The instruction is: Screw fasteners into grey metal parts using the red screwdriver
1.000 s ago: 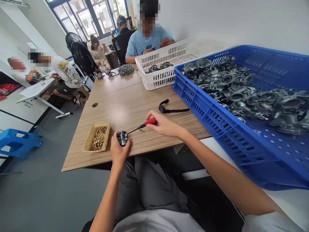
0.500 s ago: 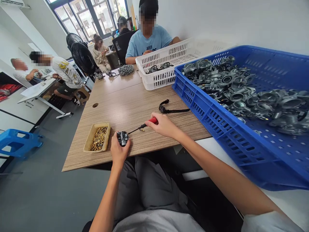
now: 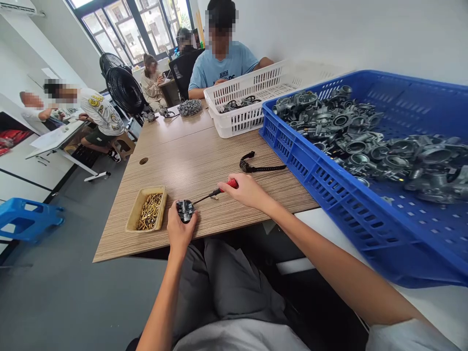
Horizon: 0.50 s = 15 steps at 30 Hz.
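Note:
My left hand [image 3: 180, 230] is closed round a small grey metal carburetor body [image 3: 185, 210] near the table's front edge. In my right hand [image 3: 244, 190] is a screwdriver [image 3: 228, 185] with a red and black handle. Its thin shaft points left and its tip meets the right side of the carburetor body; the exact contact is too small to make out. Just left of my left hand stands a cream plastic tray [image 3: 129, 220] holding many small brass parts [image 3: 149, 210]. A small brass piece [image 3: 215, 197] lies on the table under the screwdriver.
On the right, a large blue crate [image 3: 310, 168] holds many carburetor bodies [image 3: 341, 122]. Behind it stands a white basket [image 3: 234, 125] with a few parts. A black wristwatch [image 3: 245, 166] lies on the wooden table [image 3: 183, 151]. A person in blue [image 3: 223, 66] sits across.
The view has shifted very slightly. Both hands keep their hold, with the screwdriver still against the carburetor body; nothing has been picked up or let go.

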Each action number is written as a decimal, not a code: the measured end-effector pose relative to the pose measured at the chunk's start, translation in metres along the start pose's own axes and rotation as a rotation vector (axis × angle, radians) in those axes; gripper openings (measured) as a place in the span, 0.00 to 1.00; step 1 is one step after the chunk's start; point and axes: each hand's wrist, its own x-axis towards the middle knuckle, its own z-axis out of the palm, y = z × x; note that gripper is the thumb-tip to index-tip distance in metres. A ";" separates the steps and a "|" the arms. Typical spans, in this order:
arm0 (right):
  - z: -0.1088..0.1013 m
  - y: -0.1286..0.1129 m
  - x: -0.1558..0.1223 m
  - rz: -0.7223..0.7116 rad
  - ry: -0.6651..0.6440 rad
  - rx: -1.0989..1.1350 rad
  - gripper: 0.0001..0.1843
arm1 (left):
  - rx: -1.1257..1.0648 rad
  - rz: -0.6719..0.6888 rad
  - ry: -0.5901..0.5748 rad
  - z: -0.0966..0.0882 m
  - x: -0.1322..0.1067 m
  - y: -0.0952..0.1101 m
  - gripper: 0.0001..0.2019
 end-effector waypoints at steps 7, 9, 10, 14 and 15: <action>-0.014 0.000 -0.001 -0.116 -0.229 0.223 0.10 | 0.004 -0.003 -0.005 0.001 0.000 0.000 0.27; -0.016 0.000 -0.001 -0.135 -0.262 0.233 0.10 | 0.004 0.000 0.001 0.001 0.000 0.000 0.27; -0.016 0.000 -0.001 -0.143 -0.255 0.219 0.09 | 0.003 0.001 0.005 0.002 0.000 -0.001 0.27; -0.012 0.002 0.000 -0.153 -0.195 0.168 0.09 | 0.003 0.003 0.010 0.002 -0.001 -0.002 0.28; -0.011 0.003 0.000 -0.153 -0.186 0.160 0.09 | 0.005 0.003 0.009 0.002 -0.001 -0.003 0.28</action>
